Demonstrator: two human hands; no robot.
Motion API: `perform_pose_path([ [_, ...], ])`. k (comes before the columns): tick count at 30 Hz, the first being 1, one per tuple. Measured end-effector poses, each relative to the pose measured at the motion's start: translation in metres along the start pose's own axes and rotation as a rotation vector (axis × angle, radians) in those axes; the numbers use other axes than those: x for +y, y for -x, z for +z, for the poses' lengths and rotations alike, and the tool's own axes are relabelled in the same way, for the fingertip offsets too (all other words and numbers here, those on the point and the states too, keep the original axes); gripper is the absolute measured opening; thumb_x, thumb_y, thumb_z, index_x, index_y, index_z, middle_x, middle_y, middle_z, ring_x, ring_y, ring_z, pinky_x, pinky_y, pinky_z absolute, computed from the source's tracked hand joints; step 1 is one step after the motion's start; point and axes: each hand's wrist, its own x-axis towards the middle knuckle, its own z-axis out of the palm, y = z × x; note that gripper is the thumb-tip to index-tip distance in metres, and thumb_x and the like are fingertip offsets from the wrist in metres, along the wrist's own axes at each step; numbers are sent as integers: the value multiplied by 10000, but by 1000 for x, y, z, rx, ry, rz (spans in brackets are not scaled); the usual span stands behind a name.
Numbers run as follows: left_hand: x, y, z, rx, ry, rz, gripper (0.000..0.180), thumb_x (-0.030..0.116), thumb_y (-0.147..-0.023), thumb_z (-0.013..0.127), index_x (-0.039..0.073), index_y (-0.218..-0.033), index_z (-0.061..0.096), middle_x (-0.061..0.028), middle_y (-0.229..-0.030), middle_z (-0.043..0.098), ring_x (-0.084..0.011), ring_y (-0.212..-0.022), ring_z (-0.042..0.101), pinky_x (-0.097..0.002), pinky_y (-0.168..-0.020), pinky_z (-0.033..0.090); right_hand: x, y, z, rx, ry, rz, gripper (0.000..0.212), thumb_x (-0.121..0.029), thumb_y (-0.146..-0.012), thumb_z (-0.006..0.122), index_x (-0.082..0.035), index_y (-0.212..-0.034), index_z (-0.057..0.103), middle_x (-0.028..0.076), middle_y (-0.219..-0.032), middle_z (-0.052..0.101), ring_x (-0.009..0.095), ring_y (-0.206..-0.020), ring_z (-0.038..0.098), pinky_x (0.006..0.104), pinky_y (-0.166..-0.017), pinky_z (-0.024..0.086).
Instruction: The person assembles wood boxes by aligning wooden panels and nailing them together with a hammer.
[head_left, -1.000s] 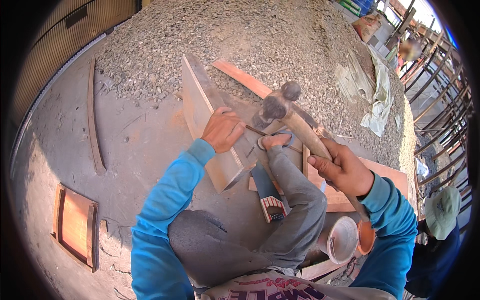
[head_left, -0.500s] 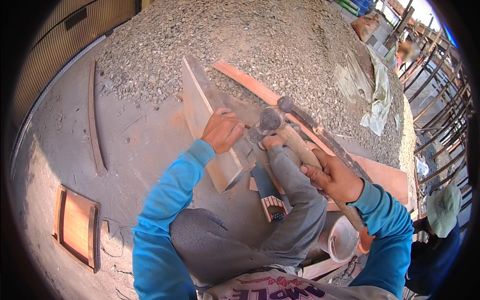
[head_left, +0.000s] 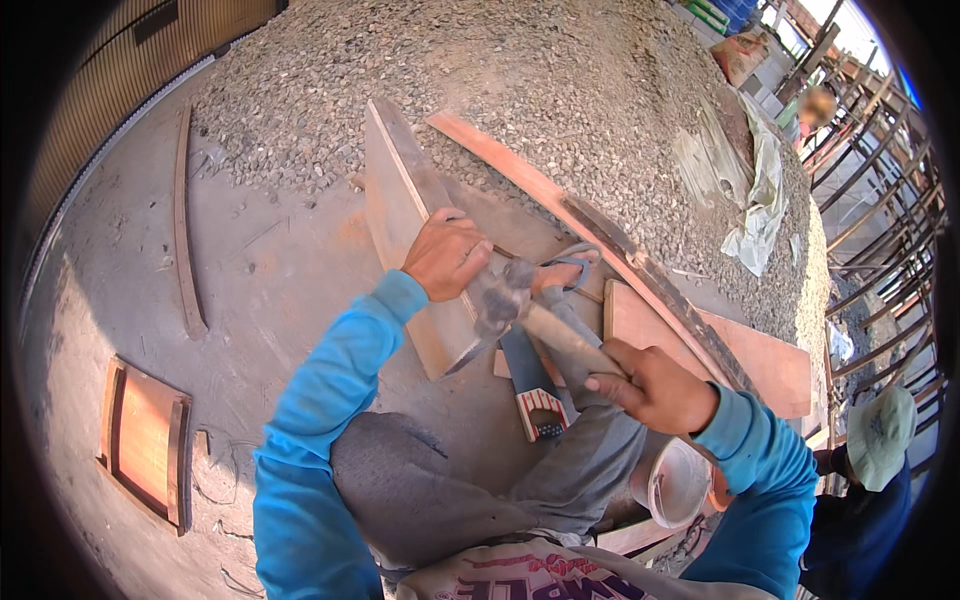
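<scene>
My right hand (head_left: 655,388) is wrapped around the wooden handle of a hammer (head_left: 565,338). The dark, blurred hammer head is down at the near end of a wooden panel (head_left: 395,225); whether it touches is unclear. That panel stands tilted on edge, with a strip of wood along its top. My left hand (head_left: 447,257) is closed over this upper edge, just beyond the hammer head. Below the panel's near end lies a handsaw (head_left: 540,405) with a red and white grip, beside my bent leg. My sandalled foot (head_left: 565,272) is behind the hammer.
Gravel (head_left: 540,90) is heaped ahead. Long planks (head_left: 510,178) and a plywood sheet (head_left: 770,360) lie to the right. A plastic bucket (head_left: 680,485) is by my right knee. On the left are a small wooden form (head_left: 148,445) and a strip (head_left: 184,230). A person in a hat (head_left: 882,440) is at right.
The hammer has swung down and left from its raised position to the panel's near end. My left hand keeps its hold on the panel's edge.
</scene>
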Motion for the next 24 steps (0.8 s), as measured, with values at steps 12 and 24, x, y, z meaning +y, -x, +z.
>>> perform_pose_path([
  [12, -4, 9, -4, -28, 17, -31, 334, 245, -889, 405, 54, -726, 625, -113, -794, 645, -288, -821, 570, -436, -940, 358, -37, -5, -46, 765, -637, -82, 246, -283, -1023, 450, -53, -935, 443, -17, -580, 390, 44, -413, 364, 202, -358, 309],
  [24, 1, 7, -6, -3, 23, -34, 335, 227, -893, 402, 58, -690, 607, -87, -742, 623, -270, -819, 570, -424, -942, 355, -4, 9, -31, 587, -232, -32, 255, -237, -957, 598, -20, -1048, 503, 12, -649, 493, 71, -513, 452, 226, -444, 345],
])
